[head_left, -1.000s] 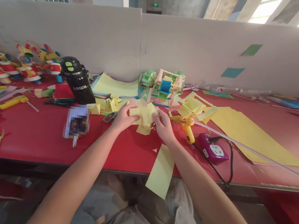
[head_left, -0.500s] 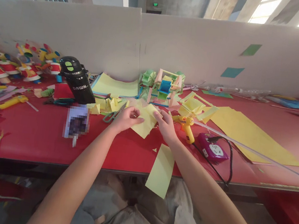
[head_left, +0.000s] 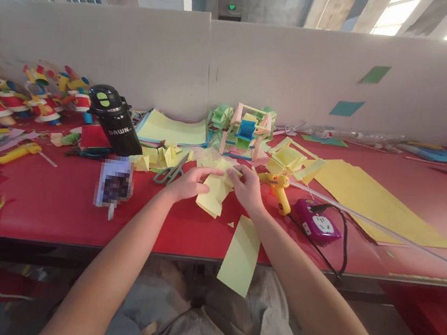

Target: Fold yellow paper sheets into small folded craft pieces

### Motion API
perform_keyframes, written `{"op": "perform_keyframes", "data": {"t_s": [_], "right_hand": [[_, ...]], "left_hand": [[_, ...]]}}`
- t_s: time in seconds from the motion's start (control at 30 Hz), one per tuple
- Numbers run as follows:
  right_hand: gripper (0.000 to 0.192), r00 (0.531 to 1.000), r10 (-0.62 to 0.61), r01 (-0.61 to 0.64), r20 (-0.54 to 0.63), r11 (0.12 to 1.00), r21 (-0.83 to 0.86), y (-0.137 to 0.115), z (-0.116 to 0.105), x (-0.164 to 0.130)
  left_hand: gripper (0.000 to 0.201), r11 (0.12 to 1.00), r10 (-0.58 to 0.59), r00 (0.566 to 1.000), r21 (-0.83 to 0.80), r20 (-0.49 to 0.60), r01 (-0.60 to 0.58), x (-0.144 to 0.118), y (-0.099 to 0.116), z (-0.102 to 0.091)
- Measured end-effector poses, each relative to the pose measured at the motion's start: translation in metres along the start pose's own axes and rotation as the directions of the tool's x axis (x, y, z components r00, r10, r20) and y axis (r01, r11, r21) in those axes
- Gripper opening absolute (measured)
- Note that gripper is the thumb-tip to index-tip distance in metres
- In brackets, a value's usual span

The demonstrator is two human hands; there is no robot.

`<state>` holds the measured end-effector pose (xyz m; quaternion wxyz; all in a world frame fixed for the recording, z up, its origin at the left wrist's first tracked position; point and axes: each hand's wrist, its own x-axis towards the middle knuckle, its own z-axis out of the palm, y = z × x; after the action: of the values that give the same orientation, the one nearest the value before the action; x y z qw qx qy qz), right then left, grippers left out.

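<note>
Since a moment ago, the yellow paper [head_left: 211, 196] hangs lower (near the scissors [head_left: 169, 173]), left hand [head_left: 188, 182] and right hand [head_left: 248, 187] both pinching its top edge.

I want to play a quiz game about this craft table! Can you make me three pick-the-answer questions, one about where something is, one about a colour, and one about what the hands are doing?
1. Where are the scissors?
A. left of the left hand
B. on the power strip
C. hanging off the table edge

2. What colour is the glue gun?
A. blue
B. yellow
C. black

3. What are the hands doing with the yellow paper piece?
A. both hold it
B. only the right hand touches it
C. neither touches it

Answers:
1. A: the scissors lie on the red table just left of the left hand.
2. B: its body is yellow, beside the purple power strip.
3. A: the left hand and the right hand both grip the paper between them.
</note>
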<state>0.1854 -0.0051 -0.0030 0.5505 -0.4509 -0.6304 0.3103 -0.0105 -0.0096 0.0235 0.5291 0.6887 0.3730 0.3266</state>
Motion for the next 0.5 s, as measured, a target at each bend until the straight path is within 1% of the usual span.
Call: {"op": "perform_keyframes", "data": {"t_s": [0.03,0.1,0.17,0.2,0.3,0.5], "right_hand": [[0.029,1.000,-0.008,0.008,0.001,1.000,0.002,0.001,0.000,0.000],[0.023,1.000,-0.022,0.023,-0.007,0.999,0.026,0.002,0.001,0.000],[0.023,0.999,-0.033,0.035,-0.031,0.998,0.044,0.004,0.001,0.001],[0.024,0.998,-0.037,0.038,-0.042,0.998,0.043,0.005,0.001,0.001],[0.024,0.998,-0.037,0.038,-0.047,0.999,0.015,0.006,0.001,0.000],[0.021,0.999,-0.038,0.038,-0.026,0.999,0.002,0.005,0.001,-0.001]], "left_hand": [[0.060,1.000,-0.014,1.000,-0.006,-0.018,0.013,0.000,0.001,0.000],[0.055,0.999,-0.036,0.995,-0.002,-0.089,0.036,0.000,0.002,0.000],[0.047,0.999,-0.047,0.983,0.012,-0.175,0.050,0.001,0.002,0.001],[0.043,0.998,-0.049,0.978,0.015,-0.202,0.053,0.001,0.002,0.001],[0.040,0.999,-0.031,0.977,0.019,-0.210,0.036,0.003,-0.002,0.000],[0.036,0.995,0.017,0.970,0.097,-0.241,0.007,0.006,-0.009,0.000]]}}
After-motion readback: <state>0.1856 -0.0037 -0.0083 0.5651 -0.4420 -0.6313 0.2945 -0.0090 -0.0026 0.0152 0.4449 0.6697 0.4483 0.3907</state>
